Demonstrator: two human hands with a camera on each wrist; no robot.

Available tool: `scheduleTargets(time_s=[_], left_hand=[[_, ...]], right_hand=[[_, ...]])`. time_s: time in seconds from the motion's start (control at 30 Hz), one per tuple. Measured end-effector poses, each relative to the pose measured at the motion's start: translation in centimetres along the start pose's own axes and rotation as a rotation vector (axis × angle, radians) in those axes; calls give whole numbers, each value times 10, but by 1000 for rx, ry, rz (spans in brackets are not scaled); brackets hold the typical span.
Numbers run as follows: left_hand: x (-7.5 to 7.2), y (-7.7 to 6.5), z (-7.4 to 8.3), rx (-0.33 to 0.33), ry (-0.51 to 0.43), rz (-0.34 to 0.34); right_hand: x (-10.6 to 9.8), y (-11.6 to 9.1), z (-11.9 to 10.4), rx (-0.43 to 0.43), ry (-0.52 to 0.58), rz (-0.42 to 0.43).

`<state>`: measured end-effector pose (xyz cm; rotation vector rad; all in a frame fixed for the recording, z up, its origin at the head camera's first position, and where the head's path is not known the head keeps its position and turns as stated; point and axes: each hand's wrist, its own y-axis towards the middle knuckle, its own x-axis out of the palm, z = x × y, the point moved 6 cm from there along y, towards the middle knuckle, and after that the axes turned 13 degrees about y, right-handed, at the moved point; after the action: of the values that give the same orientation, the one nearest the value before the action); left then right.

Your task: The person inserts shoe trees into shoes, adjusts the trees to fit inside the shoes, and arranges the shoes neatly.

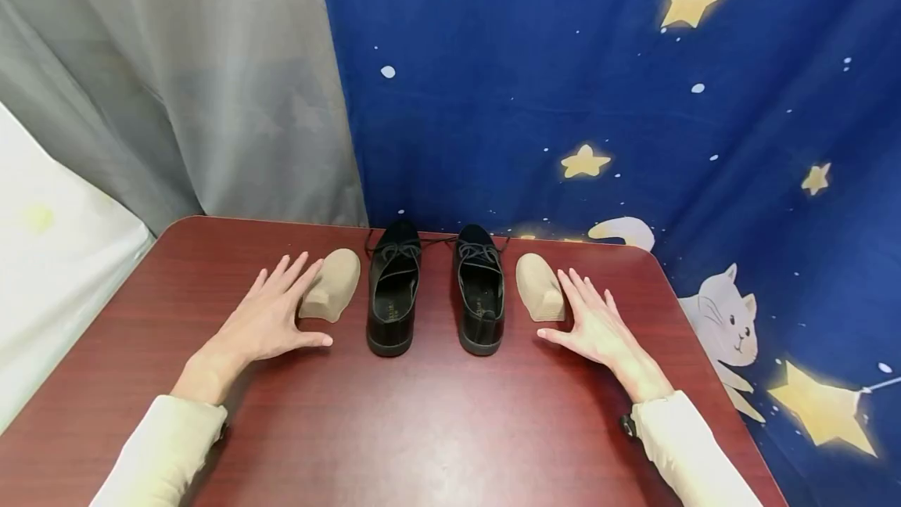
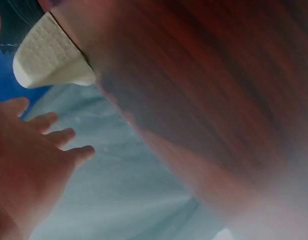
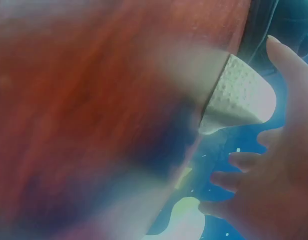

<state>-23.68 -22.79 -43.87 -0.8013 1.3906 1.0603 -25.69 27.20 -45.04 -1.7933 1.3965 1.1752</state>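
Two black lace-up shoes stand side by side on the table, toes pointing away: a left shoe [image 1: 391,327] and a right shoe [image 1: 481,327]. A beige molded shoe insert [image 1: 339,276] lies left of them, and a matching insert [image 1: 538,284] lies to their right. My left hand [image 1: 271,315], fingers spread and thumb out, hovers beside the left insert, its index fingertip overlapping the insert in the head view. On the other side, my right hand [image 1: 594,327] has its fingers spread at the edge of the right insert. Both wrist views show the inserts' dimpled ends in front of the hands.
The reddish-brown table [image 1: 394,436] has its far edge just behind the shoe toes. Behind it hang a grey curtain [image 1: 260,100] and a blue curtain [image 1: 493,84] with stars and a cat. Black laces trail from both shoes.
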Motion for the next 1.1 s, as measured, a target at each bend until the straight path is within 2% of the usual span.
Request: scheduleTargets(time_s=[0.1, 0.2, 0.4, 0.57, 0.83, 1.0, 1.1], left_hand=[[0, 2, 7, 43, -15, 37], [-2, 7, 10, 56, -34, 55], [1, 9, 11, 52, -52, 22], [3, 18, 16, 72, -99, 7], [2, 23, 22, 94, -153, 30], [1, 28, 27, 103, -196, 6], [0, 31, 30, 111, -213, 14]], right_hand=[[3, 1, -1, -9, 7, -8], [1, 5, -5, -26, 7, -9], [1, 7, -6, -29, 3, -27], [2, 9, -5, -51, 10, -13], [8, 10, -3, -75, 18, 4], [6, 12, -2, -77, 41, 5], [2, 15, -3, -107, 69, 9]])
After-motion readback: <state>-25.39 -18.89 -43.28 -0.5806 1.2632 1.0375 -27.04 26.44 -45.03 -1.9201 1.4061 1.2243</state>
